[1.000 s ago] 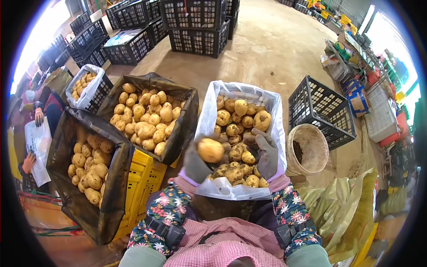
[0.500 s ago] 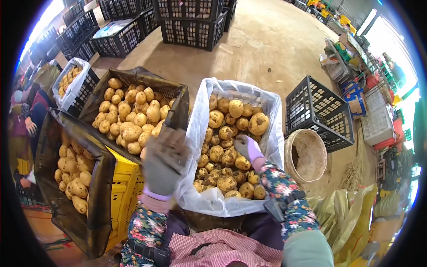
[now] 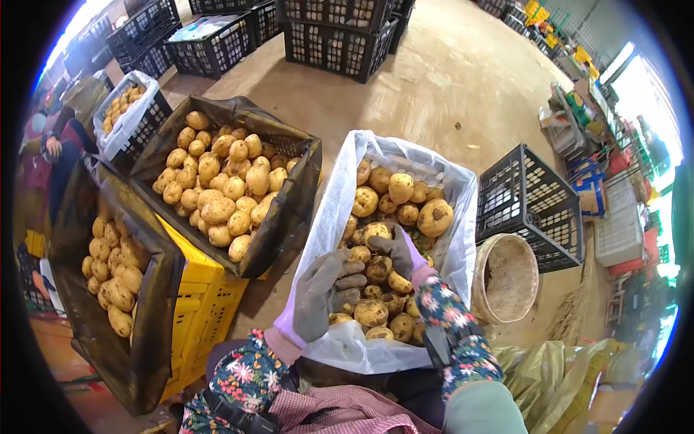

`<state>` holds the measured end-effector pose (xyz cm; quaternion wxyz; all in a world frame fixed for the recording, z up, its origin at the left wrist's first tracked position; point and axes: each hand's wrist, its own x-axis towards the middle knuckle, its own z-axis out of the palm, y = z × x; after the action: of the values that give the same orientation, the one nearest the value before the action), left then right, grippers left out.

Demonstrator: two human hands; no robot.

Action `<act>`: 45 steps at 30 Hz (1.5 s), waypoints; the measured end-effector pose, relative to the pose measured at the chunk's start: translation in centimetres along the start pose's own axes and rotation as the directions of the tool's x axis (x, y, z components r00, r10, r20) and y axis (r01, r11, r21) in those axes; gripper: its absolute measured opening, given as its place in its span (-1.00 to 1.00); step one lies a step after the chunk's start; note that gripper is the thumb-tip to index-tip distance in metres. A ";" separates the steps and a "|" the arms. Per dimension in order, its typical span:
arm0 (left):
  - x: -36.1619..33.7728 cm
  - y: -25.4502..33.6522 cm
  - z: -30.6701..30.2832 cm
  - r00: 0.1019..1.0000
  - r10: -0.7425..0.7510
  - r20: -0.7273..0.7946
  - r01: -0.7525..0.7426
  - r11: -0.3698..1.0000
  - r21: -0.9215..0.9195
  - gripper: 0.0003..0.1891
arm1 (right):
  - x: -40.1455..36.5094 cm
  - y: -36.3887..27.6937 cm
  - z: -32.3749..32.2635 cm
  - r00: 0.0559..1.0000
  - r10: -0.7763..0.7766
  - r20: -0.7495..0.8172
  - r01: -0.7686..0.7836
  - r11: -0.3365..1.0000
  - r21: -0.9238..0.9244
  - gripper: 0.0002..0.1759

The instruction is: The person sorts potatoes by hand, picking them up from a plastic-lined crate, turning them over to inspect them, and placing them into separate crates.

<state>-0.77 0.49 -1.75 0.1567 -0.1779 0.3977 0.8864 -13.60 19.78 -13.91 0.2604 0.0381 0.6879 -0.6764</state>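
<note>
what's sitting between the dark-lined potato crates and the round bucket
The white-lined crate of potatoes, with the left hand and right hand over it; the head view shows this.

- Left hand [image 3: 318, 293] and right hand [image 3: 394, 251], mid-frame: 2 grey gloves [image 3: 311, 311] with lilac cuffs [image 3: 288, 323]
- Lower centre: 2 dark sleeves [image 3: 240, 372] with pink, white and orange flowers; pink band [image 3: 283, 346] at the left wrist
- 1 black strap [image 3: 438, 347] on the right sleeve
- Bottom edge: pink-and-white checked garment [image 3: 340, 411]
- Lower right of centre: pale green upper sleeve [image 3: 483, 412]
</note>
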 end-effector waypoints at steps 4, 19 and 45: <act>0.4 -1.6 -0.2 0.999 -0.023 0.036 0.022 1.000 0.022 -0.48 | -7.9 -5.5 1.7 0.927 -0.336 0.169 0.375 0.861 -0.343 -0.15; -2.3 -3.1 2.5 0.977 -0.090 0.192 0.061 0.987 0.151 -0.42 | -16.6 -7.6 6.7 0.962 -0.151 -0.226 0.161 0.987 0.027 -0.64; 0.4 -2.4 0.4 0.976 0.217 0.013 -0.203 0.889 0.410 -0.48 | -16.3 -6.7 5.9 0.921 -0.370 0.121 0.359 0.928 0.099 -0.12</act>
<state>-0.23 2.41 -3.28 0.0869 -0.1121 0.5937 0.7921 -0.48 18.50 -0.81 0.1751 -0.1275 0.6376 -0.7393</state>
